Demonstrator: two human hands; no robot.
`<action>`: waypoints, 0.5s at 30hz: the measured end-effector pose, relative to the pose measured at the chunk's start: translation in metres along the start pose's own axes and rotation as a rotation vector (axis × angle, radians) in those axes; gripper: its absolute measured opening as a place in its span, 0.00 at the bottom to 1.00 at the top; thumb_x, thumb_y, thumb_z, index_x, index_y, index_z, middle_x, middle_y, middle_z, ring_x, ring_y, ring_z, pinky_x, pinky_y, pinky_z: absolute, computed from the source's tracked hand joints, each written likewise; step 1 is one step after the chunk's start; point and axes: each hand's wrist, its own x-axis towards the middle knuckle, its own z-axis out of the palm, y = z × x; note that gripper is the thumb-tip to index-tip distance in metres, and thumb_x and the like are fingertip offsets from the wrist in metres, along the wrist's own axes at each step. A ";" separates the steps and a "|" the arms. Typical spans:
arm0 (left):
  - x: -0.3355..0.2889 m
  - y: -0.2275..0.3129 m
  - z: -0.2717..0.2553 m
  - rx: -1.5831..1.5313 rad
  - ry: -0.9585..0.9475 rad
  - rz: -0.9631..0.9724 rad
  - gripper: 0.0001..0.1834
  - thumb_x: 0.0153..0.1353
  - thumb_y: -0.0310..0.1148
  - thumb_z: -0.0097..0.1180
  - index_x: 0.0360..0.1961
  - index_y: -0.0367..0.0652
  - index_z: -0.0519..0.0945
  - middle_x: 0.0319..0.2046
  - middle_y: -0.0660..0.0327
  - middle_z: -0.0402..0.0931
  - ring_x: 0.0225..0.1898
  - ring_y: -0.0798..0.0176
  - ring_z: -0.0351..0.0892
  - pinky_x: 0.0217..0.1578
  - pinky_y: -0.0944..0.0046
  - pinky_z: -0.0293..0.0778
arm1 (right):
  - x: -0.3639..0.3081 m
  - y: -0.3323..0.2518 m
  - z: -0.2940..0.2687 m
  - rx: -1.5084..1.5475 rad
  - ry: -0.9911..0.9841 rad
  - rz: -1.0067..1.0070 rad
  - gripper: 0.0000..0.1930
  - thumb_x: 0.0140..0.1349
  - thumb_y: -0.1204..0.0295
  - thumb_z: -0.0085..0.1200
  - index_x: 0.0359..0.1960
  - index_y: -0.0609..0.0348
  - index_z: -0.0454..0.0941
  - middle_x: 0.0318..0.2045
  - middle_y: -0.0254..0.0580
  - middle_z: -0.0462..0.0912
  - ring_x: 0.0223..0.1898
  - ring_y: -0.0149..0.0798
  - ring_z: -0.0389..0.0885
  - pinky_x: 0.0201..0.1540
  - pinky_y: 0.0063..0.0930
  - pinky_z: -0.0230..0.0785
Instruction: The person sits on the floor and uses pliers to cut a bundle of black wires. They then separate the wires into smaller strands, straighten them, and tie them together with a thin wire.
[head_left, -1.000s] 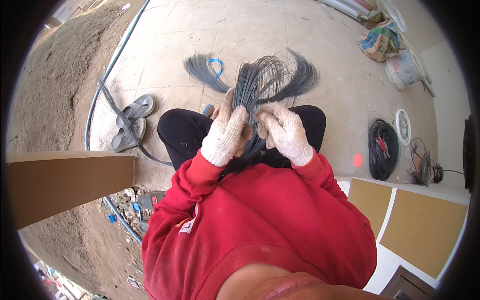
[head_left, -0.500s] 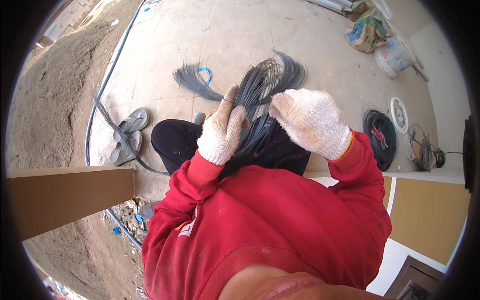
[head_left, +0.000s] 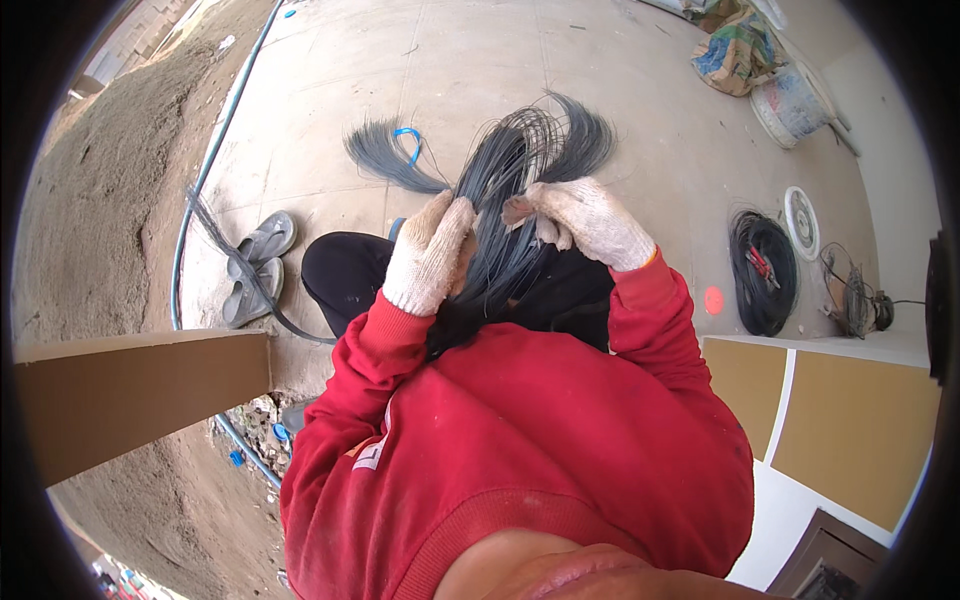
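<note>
Wires (head_left: pixel 491 180) run lengthwise away between the curled fingers of left hand (head_left: pixel 430 255) and right hand (head_left: pixel 588 222), both close; whether either grasps any, I cannot tell

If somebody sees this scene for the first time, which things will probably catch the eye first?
The bright red sweatshirt probably comes first, filling the lower middle of the view. Just above it, a bundle of dark, wire-like strands fans out, with the white-gloved left grip and right grip at its two sides. Farther right, a black coil lies on the pale floor.
</note>
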 end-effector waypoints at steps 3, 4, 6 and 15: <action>0.000 0.003 0.008 0.042 -0.042 0.027 0.16 0.73 0.43 0.47 0.37 0.41 0.73 0.14 0.68 0.64 0.10 0.75 0.57 0.10 0.71 0.55 | 0.011 -0.013 0.018 0.014 -0.089 0.233 0.14 0.65 0.59 0.59 0.39 0.57 0.85 0.16 0.30 0.74 0.14 0.20 0.65 0.13 0.17 0.53; 0.002 -0.001 0.007 0.078 -0.055 0.060 0.16 0.73 0.43 0.46 0.37 0.41 0.74 0.13 0.69 0.63 0.10 0.75 0.57 0.10 0.70 0.55 | 0.015 -0.002 0.020 0.108 -0.089 0.212 0.13 0.65 0.60 0.60 0.39 0.58 0.85 0.16 0.30 0.74 0.14 0.20 0.65 0.12 0.17 0.52; 0.002 -0.001 0.005 0.078 -0.021 0.039 0.16 0.73 0.43 0.46 0.36 0.41 0.74 0.12 0.69 0.63 0.10 0.75 0.57 0.10 0.71 0.55 | 0.019 0.007 0.026 0.220 -0.103 0.199 0.12 0.64 0.64 0.61 0.40 0.60 0.84 0.17 0.31 0.75 0.14 0.20 0.66 0.12 0.16 0.52; 0.011 -0.015 -0.005 -0.067 -0.006 0.005 0.14 0.72 0.44 0.49 0.38 0.43 0.71 0.15 0.68 0.61 0.10 0.75 0.57 0.09 0.72 0.58 | -0.010 -0.004 0.043 -0.749 0.364 -0.586 0.13 0.63 0.63 0.57 0.48 0.49 0.81 0.28 0.44 0.83 0.31 0.45 0.85 0.29 0.35 0.76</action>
